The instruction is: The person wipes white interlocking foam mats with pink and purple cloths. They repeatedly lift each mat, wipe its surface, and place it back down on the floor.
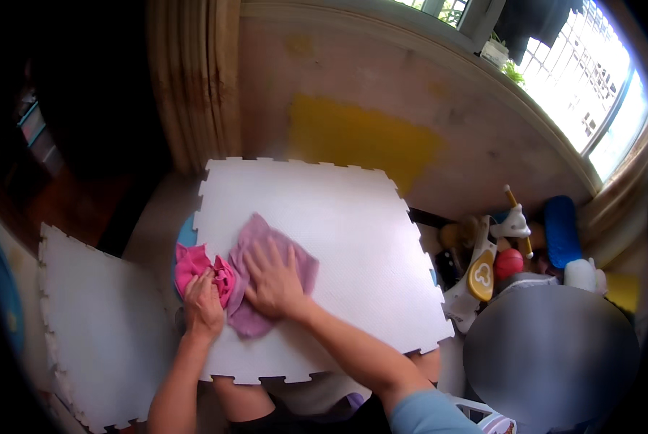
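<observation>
A white foam mat tile (353,260) with jigsaw-cut edges lies flat before me. Its left edge meets a bunched bright pink cloth (189,265), which my left hand (204,307) grips with curled fingers. Spread out beside it on the tile is a mauve cloth (306,271). My right hand (273,281) presses flat on this cloth, fingers apart, covering its middle. The pink and mauve cloths touch or nearly touch.
Another white foam tile (107,325) leans at the left. A blue rounded edge (186,235) shows under the main tile. At right stand a dark round-topped object (551,354), a white-and-yellow ride-on toy (481,275) and a red ball (509,262). Beyond is a wall (266,94).
</observation>
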A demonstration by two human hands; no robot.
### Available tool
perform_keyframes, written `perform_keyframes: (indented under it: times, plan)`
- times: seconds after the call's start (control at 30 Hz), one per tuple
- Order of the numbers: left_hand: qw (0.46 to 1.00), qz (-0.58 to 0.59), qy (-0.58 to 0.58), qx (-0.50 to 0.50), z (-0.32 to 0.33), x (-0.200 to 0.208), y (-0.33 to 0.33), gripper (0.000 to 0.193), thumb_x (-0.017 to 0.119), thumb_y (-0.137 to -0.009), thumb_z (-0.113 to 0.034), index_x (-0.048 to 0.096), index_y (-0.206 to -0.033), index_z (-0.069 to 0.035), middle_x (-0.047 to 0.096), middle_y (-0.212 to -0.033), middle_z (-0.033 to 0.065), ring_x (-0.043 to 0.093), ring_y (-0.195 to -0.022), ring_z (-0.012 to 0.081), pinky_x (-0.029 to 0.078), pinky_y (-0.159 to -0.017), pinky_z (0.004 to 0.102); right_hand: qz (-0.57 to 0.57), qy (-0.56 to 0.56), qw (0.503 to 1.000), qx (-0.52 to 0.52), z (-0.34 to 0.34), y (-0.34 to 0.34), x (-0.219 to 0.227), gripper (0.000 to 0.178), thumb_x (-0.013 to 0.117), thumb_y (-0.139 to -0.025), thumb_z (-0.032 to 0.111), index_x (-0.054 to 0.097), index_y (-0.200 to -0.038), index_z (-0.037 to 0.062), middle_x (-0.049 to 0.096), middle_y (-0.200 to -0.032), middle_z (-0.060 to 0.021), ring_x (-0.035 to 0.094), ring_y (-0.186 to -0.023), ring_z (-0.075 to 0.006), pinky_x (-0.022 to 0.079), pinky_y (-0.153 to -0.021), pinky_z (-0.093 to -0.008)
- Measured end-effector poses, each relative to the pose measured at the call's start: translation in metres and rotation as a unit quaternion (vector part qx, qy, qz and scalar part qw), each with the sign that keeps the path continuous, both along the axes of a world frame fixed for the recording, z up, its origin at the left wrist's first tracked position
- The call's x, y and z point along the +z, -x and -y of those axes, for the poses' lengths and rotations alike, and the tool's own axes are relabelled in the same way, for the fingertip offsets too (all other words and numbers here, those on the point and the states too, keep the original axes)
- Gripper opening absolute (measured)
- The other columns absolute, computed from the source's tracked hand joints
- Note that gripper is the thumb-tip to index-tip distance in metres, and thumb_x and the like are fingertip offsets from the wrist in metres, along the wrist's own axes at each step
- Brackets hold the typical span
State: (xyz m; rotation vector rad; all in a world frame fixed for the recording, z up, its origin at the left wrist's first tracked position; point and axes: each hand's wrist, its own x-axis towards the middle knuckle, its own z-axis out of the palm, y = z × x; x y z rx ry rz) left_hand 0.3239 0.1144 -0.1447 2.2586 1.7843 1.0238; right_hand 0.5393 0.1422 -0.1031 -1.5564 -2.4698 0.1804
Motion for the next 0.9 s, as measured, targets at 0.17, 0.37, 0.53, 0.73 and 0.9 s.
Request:
perform_keyframes:
  times: [0.17, 0.37, 0.53, 0.73, 0.9]
  plan:
    - [1.0, 0.008, 0.011, -0.002, 0.0, 0.009, -0.01, 0.036, 0.049, -0.099, -0.008, 0.063, -0.13, 0.005, 0.068, -0.13, 0.0237, 0.061, -0.128, 0.0371, 0.041, -0.115, 0.0496, 0.058, 0.043, 0.971, -0.23, -0.038, -0.138, -0.003, 0.082, 0.036, -0.103, 0.063, 0.03, -0.163, 0.0081, 0.022, -0.171, -0.0192, 0.012, -0.159, -0.0417, 0.005, -0.125, -0.0633]
    - [1.0, 0.01, 0.023, 0.014, 0.011, 0.019, -0.006, 0.037, 0.052, -0.096, -0.006, 0.063, -0.13, 0.005, 0.069, -0.127, 0.0244, 0.062, -0.127, 0.0371, 0.041, -0.114, 0.0491, 0.128, 0.162, 0.921, -0.332, 0.145, -0.245, 0.011, 0.092, 0.049, -0.098, 0.055, 0.022, -0.162, -0.0041, 0.01, -0.169, -0.0336, 0.006, -0.158, -0.0505, 0.004, -0.126, -0.0612]
    - [1.0, -0.002, 0.005, -0.019, 0.009, 0.024, -0.008, 0.037, 0.055, -0.093, -0.006, 0.064, -0.127, 0.007, 0.07, -0.123, 0.0254, 0.064, -0.123, 0.0373, 0.043, -0.111, 0.049, 0.097, 0.101, 0.919, -0.369, 0.076, -0.249, -0.011, 0.093, 0.053, -0.096, 0.05, 0.021, -0.161, -0.007, 0.01, -0.169, -0.0338, 0.002, -0.157, -0.0523, 0.003, -0.124, -0.0666]
    - [0.998, 0.059, -0.028, -0.014, 0.001, 0.021, -0.014, 0.033, 0.054, -0.094, -0.006, 0.066, -0.123, 0.004, 0.072, -0.116, 0.0236, 0.067, -0.115, 0.039, 0.049, -0.104, 0.0484, 0.071, 0.044, 0.985, -0.151, -0.086, -0.098, -0.022, 0.087, 0.049, -0.098, 0.058, 0.029, -0.162, 0.0035, 0.024, -0.17, -0.0219, 0.016, -0.158, -0.0443, 0.009, -0.121, -0.0713]
    - [0.945, 0.305, -0.014, 0.118, 0.019, -0.005, 0.011, 0.036, 0.043, -0.109, -0.021, 0.066, -0.125, 0.0, 0.073, -0.115, 0.0223, 0.07, -0.106, 0.0401, 0.053, -0.093, 0.0434, 0.092, 0.072, 0.978, 0.172, -0.011, 0.062, -0.003, 0.085, 0.046, -0.096, 0.056, 0.032, -0.162, 0.0038, 0.02, -0.172, -0.0197, 0.011, -0.16, -0.0419, 0.009, -0.123, -0.0697]
